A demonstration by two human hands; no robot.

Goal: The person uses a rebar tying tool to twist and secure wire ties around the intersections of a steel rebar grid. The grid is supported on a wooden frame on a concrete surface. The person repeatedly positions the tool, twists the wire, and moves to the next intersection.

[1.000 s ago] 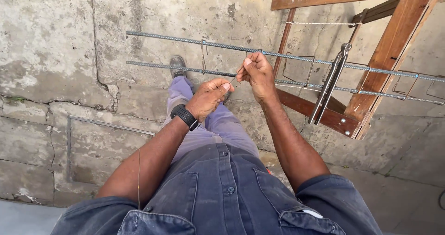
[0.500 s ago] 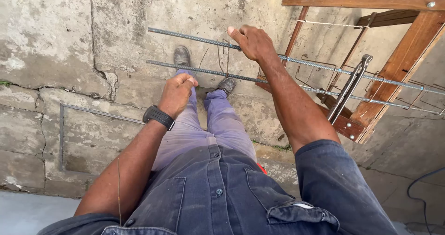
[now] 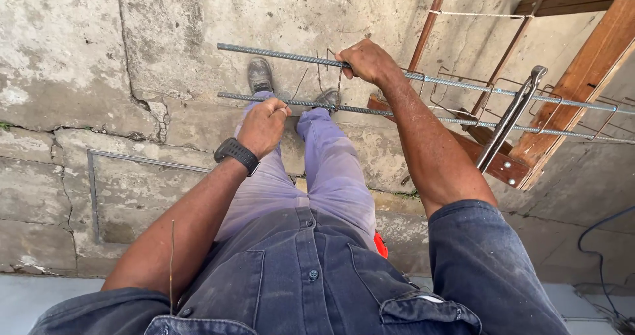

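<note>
Two ribbed steel bars are running side by side above the concrete floor (image 3: 99, 57), level across a wooden trestle (image 3: 575, 90). The right hand (image 3: 368, 62) is closing its grip around the upper bar (image 3: 284, 55). The left hand (image 3: 263, 125) is closing its grip on the lower bar (image 3: 370, 111). Wire stirrups (image 3: 463, 87) are hanging on both bars near a pair of pincers (image 3: 512, 117).

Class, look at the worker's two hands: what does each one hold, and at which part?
The right hand grips the far steel bar near its free left end. The left hand closes on the near steel bar, also near its left end.
</note>
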